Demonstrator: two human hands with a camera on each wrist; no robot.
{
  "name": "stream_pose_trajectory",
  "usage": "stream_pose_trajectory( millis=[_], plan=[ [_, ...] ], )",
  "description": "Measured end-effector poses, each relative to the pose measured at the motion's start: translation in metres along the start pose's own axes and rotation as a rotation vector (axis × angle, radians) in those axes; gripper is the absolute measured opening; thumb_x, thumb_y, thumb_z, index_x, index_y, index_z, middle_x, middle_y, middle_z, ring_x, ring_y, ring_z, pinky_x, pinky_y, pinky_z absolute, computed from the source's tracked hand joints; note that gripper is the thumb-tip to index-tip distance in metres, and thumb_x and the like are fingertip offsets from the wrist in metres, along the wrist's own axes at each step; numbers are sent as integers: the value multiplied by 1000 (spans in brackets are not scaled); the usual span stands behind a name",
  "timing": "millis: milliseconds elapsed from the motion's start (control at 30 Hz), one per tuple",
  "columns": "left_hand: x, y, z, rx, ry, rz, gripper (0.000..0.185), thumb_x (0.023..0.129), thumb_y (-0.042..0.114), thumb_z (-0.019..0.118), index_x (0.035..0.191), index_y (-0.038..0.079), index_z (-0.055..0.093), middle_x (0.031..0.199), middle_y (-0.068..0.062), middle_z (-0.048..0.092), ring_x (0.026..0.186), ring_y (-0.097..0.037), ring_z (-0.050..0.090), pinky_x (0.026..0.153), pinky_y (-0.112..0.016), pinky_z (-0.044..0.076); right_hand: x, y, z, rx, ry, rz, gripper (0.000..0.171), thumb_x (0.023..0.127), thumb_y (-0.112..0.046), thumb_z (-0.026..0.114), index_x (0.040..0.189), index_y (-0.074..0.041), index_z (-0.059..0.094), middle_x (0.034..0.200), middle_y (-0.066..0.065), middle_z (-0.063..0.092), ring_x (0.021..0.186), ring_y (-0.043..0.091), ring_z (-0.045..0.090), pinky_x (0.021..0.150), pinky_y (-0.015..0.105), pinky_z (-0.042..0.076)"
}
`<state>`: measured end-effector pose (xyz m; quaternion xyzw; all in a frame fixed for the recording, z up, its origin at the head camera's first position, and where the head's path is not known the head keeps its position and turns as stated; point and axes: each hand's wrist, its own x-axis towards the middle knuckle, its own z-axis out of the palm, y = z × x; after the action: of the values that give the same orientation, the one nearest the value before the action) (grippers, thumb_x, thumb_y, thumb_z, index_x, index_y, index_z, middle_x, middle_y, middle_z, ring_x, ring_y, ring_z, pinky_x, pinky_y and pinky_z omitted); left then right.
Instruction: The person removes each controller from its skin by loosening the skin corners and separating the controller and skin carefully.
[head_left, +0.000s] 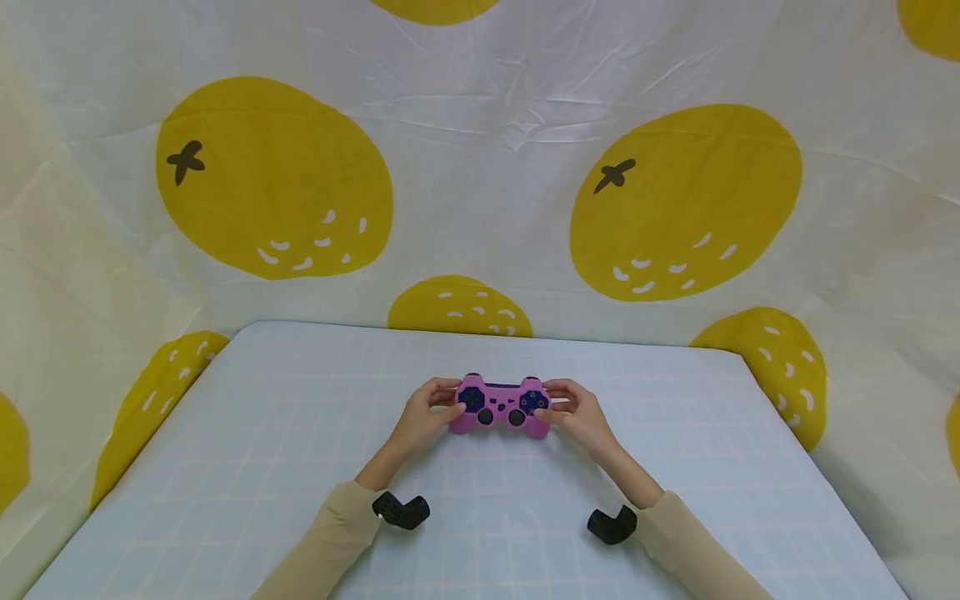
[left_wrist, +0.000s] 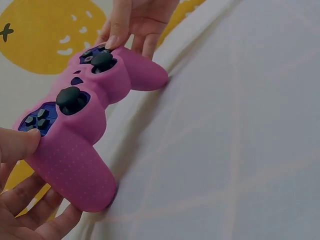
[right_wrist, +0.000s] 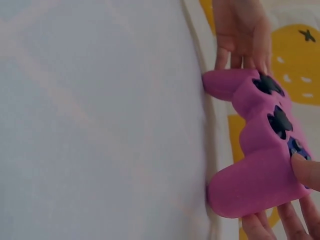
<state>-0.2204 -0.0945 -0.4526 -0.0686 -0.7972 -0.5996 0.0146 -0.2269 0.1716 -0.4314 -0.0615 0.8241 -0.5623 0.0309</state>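
Both hands, left (head_left: 420, 417) & right (head_left: 581, 414), grip pink controller (head_left: 501, 406), its handles resting on tabletop (head_left: 300, 433); I judge holding step, next needs thumb presses.

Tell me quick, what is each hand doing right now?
Left hand: holding the left grip of the pink game controller, thumb on top.
Right hand: holding the controller's right grip, thumb on the buttons.

The person wears long beige sleeves (head_left: 330, 542) on both arms, ending at the wrists. A small black angled camera mount (head_left: 401, 510) is strapped at each wrist, 2 in all.
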Motion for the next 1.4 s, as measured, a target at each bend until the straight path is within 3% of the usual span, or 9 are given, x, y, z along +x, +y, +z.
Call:
stream_pose_trajectory(
  millis=[533, 900, 1200, 1400],
  plan=[
    [-1, -1, -1, -3, -25, -32, 39, 88, 16, 70, 125, 11, 58, 115, -9, 67, 107, -23, 60, 94, -40, 52, -8, 5, -2, 20, -51, -38, 47, 83, -12, 74, 125, -4, 55, 124, 19, 60, 102, 26, 62, 86, 31, 54],
    [0, -3, -1, 20, -24, -50, 43, 89, 23, 69, 129, 9, 59, 119, -9, 66, 109, -23, 59, 93, -40, 52, -6, 12, -9, 18, -97, -72, 42, 88, -16, 69, 125, -2, 56, 125, 21, 61, 110, 29, 61, 85, 21, 52],
    [1, 0, 0, 74, -62, -57, 47, 88, 31, 70, 127, 7, 61, 113, -4, 68, 106, -19, 59, 92, -37, 52, -6, 6, -16, -23, -128, -104, 40, 89, -16, 69, 123, 1, 57, 124, 22, 60, 107, 29, 62, 85, 23, 53],
    [1, -1, -1, 92, -65, -54, 45, 88, 30, 69, 127, 7, 61, 112, -4, 68, 106, -19, 59, 93, -38, 51, -3, 1, -20, -31, -143, -60, 43, 89, -21, 68, 126, -2, 56, 127, 20, 59, 107, 26, 62, 89, 28, 54]
  ],
)
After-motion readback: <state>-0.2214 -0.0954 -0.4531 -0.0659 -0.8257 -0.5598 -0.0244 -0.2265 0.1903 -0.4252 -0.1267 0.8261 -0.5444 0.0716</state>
